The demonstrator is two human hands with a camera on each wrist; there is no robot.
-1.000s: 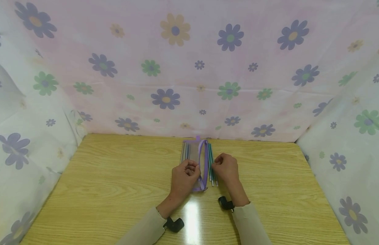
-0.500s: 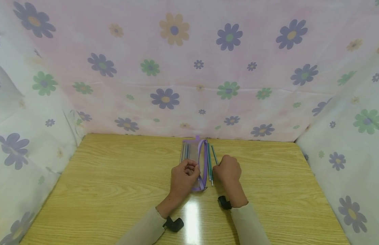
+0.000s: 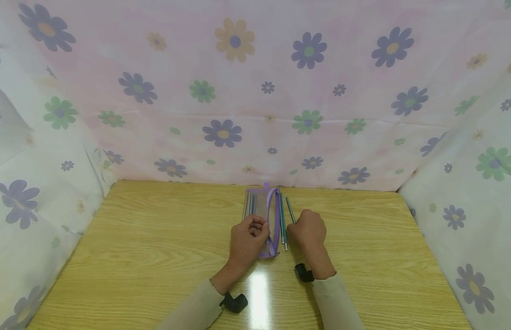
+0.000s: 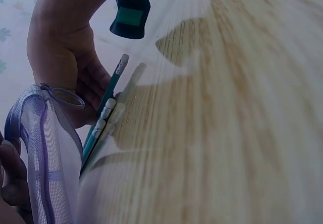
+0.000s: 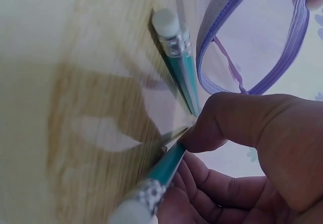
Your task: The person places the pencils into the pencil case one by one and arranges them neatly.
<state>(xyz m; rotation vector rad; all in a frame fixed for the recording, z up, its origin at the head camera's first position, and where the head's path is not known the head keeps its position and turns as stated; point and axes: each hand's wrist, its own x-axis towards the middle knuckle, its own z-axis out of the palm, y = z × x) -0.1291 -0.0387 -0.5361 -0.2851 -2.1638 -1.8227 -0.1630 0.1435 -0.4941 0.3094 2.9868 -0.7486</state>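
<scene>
A see-through mesh pencil case (image 3: 261, 206) with purple edging lies on the table, its zipper gaping on the right. My left hand (image 3: 248, 240) pinches the opening's edge between thumb and fingers. Long slim items (image 3: 251, 204) show through the mesh on its left side. In my right hand (image 3: 308, 231) is a green pencil (image 5: 167, 167), held between thumb and fingers with its white eraser end toward me. Two other green pencils (image 3: 283, 222) lie side by side between the case and that hand. Their eraser ends (image 5: 166, 24) show in the right wrist view.
The wooden table (image 3: 156, 238) ends at a flowered cloth (image 3: 255, 101) behind, with more cloth at both sides. Black wrist cameras (image 3: 235, 303) are strapped at each sleeve. Light glares on the table near the front.
My right hand has taken one green pencil and drawn it slightly right, away from the other two. Over the last half second it barely moves. The left hand keeps its place on the case.
</scene>
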